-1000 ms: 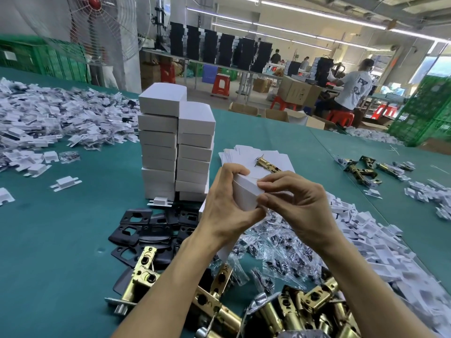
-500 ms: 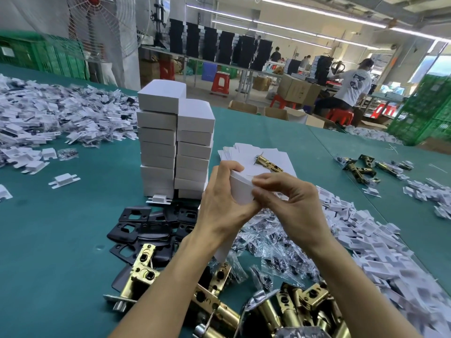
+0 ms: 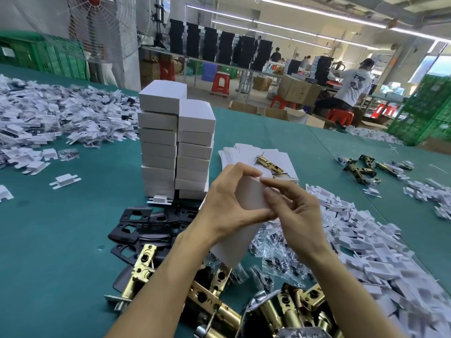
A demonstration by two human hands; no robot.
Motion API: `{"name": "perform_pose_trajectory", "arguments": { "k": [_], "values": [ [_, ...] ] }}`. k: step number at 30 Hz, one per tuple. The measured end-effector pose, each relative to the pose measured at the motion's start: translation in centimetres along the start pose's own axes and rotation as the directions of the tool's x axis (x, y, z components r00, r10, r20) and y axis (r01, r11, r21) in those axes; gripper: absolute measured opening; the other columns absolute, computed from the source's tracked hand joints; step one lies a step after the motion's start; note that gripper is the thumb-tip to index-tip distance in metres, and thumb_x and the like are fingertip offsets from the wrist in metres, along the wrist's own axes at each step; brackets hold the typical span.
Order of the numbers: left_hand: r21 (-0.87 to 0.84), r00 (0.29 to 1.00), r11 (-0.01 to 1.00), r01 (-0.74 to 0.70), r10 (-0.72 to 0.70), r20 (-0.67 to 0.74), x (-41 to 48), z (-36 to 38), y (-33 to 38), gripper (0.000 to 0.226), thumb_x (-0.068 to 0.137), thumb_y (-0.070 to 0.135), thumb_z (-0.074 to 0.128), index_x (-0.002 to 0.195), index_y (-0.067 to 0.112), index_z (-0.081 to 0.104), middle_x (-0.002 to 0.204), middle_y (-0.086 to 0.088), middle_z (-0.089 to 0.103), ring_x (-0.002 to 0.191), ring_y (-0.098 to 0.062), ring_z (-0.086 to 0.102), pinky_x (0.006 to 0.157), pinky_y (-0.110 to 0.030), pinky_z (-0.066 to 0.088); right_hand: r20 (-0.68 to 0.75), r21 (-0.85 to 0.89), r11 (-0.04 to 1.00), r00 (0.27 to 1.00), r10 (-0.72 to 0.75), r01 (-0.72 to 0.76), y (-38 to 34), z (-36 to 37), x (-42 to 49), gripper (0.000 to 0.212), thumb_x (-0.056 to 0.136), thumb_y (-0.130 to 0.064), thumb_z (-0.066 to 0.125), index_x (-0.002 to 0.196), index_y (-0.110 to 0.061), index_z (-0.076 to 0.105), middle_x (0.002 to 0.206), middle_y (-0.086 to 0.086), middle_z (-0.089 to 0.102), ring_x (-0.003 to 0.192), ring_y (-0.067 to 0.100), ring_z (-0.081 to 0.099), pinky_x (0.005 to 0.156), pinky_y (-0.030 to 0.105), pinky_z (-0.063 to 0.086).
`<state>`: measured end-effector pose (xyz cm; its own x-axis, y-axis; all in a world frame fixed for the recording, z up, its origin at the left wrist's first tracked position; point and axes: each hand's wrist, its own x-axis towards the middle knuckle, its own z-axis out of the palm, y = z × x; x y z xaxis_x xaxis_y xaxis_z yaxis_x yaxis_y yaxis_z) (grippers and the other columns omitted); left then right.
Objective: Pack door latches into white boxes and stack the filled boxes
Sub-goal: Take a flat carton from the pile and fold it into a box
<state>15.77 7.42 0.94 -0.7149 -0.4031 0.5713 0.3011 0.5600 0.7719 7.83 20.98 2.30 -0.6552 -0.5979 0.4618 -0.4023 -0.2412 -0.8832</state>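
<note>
Spreading across the whole view, the green counter [image 3: 61,240] carries two stacks of boxes [image 3: 175,142] at 11 o'clock, touching side by side, the left one taller. Heaps of white inserts [image 3: 366,240] lie at 4 o'clock, with more at 10 o'clock. Brass latches [image 3: 288,311] are piled at 6 o'clock and black plates [image 3: 136,225] at 8 o'clock. Screw bags [image 3: 275,245] sit just under the hands, and flat blanks [image 3: 244,154] lie at 12 o'clock with one latch on top.

At the centre, held off the counter, is the white box [image 3: 234,250]. The left hand [image 3: 219,208] grips it, thumb and forefinger arched round its upper part. The right hand [image 3: 300,215] pinches lightly at its top edge with forefinger and thumb, the other fingers loose.

A second ago the right hand's fingers were curled tight over that end. Now they have straightened, and the box stands taller, its long face to the camera. That suggests the end flap is tucked, or nearly so. Whether a latch is inside can't be seen. If the box is closed, the shorter stack looks like the place for it.
</note>
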Motion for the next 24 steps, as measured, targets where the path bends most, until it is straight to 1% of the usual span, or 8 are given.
{"name": "perform_pose_trajectory", "arguments": {
  "k": [2,4,6,12,15,18,21,24],
  "values": [
    [-0.124,0.998,0.992,0.038,-0.032,0.056,0.2,-0.5,0.4,0.052,0.073,0.034,0.088,0.118,0.038,0.061,0.113,0.017,0.066,0.099,-0.005,0.066,0.080,-0.025,0.057,-0.043,0.047,0.999,0.999,-0.002,0.004,-0.1,-0.5,0.3,0.021,0.086,-0.018,0.061,0.104,-0.020,0.072,0.101,-0.008,0.076,0.094,0.008,0.070,0.079,0.024,0.057],
    [-0.269,0.992,0.956,0.118,-0.099,0.081,0.4,-0.8,1.0,0.042,0.078,0.031,0.085,0.114,0.040,0.065,0.111,0.020,0.068,0.089,-0.009,0.071,0.070,-0.026,0.059,-0.054,0.057,0.998,0.999,0.005,-0.002,-0.2,-1.0,0.5,0.022,0.085,-0.020,0.061,0.104,-0.020,0.072,0.105,-0.006,0.075,0.099,0.009,0.069,0.085,0.026,0.057],
    [-0.342,0.986,0.925,0.165,-0.148,0.074,0.6,-0.8,1.3,0.033,0.078,0.030,0.081,0.107,0.037,0.067,0.110,0.013,0.071,0.085,-0.015,0.073,0.066,-0.030,0.060,-0.040,0.035,0.999,0.999,-0.004,0.005,-0.1,-1.2,0.5,0.022,0.086,-0.021,0.060,0.105,-0.021,0.072,0.106,-0.006,0.075,0.100,0.009,0.068,0.085,0.025,0.056],
    [-0.386,0.986,0.908,0.161,-0.137,0.090,0.6,-1.1,1.5,0.021,0.084,0.014,0.076,0.102,0.020,0.068,0.101,-0.001,0.073,0.078,-0.018,0.073,0.063,-0.034,0.062,0.029,-0.017,0.999,0.998,-0.048,0.048,-0.2,-1.5,0.9,0.021,0.086,-0.016,0.062,0.101,-0.023,0.074,0.101,-0.008,0.076,0.097,0.007,0.068,0.083,0.018,0.053],
    [-0.387,0.989,0.910,0.148,-0.130,0.073,0.6,-0.9,1.4,0.018,0.087,0.006,0.073,0.098,0.019,0.068,0.093,0.000,0.074,0.078,-0.020,0.071,0.068,-0.043,0.061,0.076,-0.056,0.997,0.996,-0.053,0.057,-0.5,-1.8,1.0,0.020,0.086,-0.015,0.061,0.101,-0.022,0.074,0.100,-0.010,0.076,0.096,0.005,0.068,0.082,0.016,0.052],
    [-0.384,0.989,0.912,0.146,-0.132,0.061,0.6,-0.7,1.5,0.012,0.088,0.012,0.071,0.098,0.019,0.069,0.092,0.004,0.074,0.081,-0.014,0.070,0.068,-0.039,0.060,0.075,-0.043,0.999,0.997,-0.017,0.021,-0.6,-2.1,1.0,0.020,0.085,-0.017,0.061,0.100,-0.020,0.073,0.099,-0.008,0.076,0.095,0.005,0.068,0.081,0.018,0.053],
    [-0.335,0.977,0.918,0.211,-0.191,0.094,0.7,-0.8,1.4,0.024,0.086,0.029,0.073,0.108,0.035,0.064,0.105,0.003,0.072,0.088,-0.011,0.071,0.076,-0.033,0.061,0.010,-0.004,0.999,0.999,0.037,-0.037,-0.5,-2.3,1.1,0.021,0.084,-0.021,0.063,0.102,-0.020,0.074,0.102,-0.002,0.075,0.096,0.010,0.068,0.082,0.024,0.056],
    [-0.084,0.951,0.950,0.300,-0.290,0.109,0.6,-1.1,1.0,0.057,0.073,0.046,0.086,0.121,0.048,0.054,0.109,0.016,0.065,0.086,0.000,0.068,0.070,-0.015,0.055,-0.111,0.148,0.984,0.987,0.120,-0.103,-0.3,-2.4,1.2,0.020,0.081,-0.027,0.065,0.099,-0.029,0.075,0.096,-0.001,0.075,0.088,0.011,0.067,0.076,0.025,0.058]
  ]
}}
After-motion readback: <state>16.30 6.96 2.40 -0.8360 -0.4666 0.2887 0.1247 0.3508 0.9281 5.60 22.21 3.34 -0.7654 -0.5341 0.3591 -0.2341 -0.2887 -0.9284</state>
